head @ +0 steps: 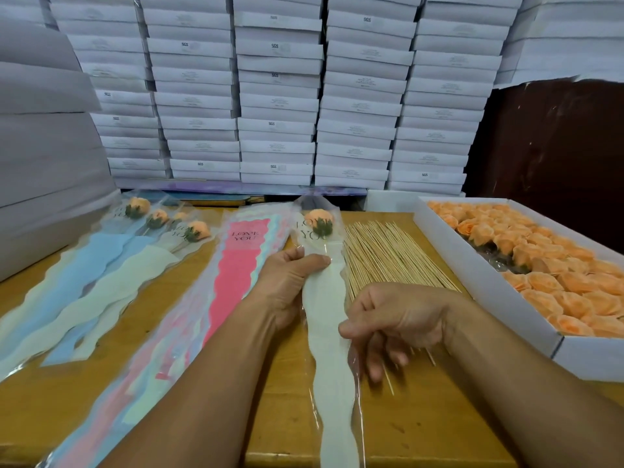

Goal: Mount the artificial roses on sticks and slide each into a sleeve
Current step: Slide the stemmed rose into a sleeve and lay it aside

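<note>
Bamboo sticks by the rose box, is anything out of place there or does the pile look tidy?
Mostly tidy: the bamboo sticks lie in one bundle. A few strays poke out below the right hand, splayed on the table apart from the pile. Nothing looks spilled or damaged.

table (405, 430): yellow-brown wood, scuffed
left: finished sleeves (101, 278) with orange roses inside, fanned out flat
middle: stack of empty sleeves (236, 275), pink one on top
right of middle: pile of sticks (388, 258)
far right: white box (489, 298) of orange roses
back edge: stacked white cartons (277, 96)
</note>
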Tool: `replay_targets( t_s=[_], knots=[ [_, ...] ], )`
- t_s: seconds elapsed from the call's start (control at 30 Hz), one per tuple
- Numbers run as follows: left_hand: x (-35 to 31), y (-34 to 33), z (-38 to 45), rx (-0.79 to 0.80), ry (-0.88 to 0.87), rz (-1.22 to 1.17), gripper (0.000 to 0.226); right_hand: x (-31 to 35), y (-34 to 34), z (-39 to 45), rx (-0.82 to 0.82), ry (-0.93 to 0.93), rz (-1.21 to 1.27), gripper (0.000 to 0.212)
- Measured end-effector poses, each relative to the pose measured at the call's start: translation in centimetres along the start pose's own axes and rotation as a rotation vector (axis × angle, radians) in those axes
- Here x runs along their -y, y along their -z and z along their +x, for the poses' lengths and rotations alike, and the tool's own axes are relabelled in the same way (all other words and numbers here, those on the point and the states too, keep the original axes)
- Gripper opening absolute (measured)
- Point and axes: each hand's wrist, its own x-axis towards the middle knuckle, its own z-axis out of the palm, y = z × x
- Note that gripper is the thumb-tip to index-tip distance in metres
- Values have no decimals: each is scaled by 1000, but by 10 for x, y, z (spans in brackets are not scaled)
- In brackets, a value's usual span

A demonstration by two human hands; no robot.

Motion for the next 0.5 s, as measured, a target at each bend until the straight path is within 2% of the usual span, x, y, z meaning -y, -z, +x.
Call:
replay_targets(
  t_s=[0.07, 0.17, 0.37, 0.5],
  knots=[
    [1, 0, 1, -12, -13, 9, 13, -4, -8, 2, -60, 38, 80, 21],
    [3, 1, 2, -40, -30, 45, 22, -7, -14, 12, -179, 47, 148, 18],
    [2, -4, -1, -39, -9, 66, 13, -10, -15, 17, -212, 32, 141, 19],
    [-4, -8, -7, 4, 59, 20, 35, -9, -10, 13, -217, 126, 187, 18]
  ],
)
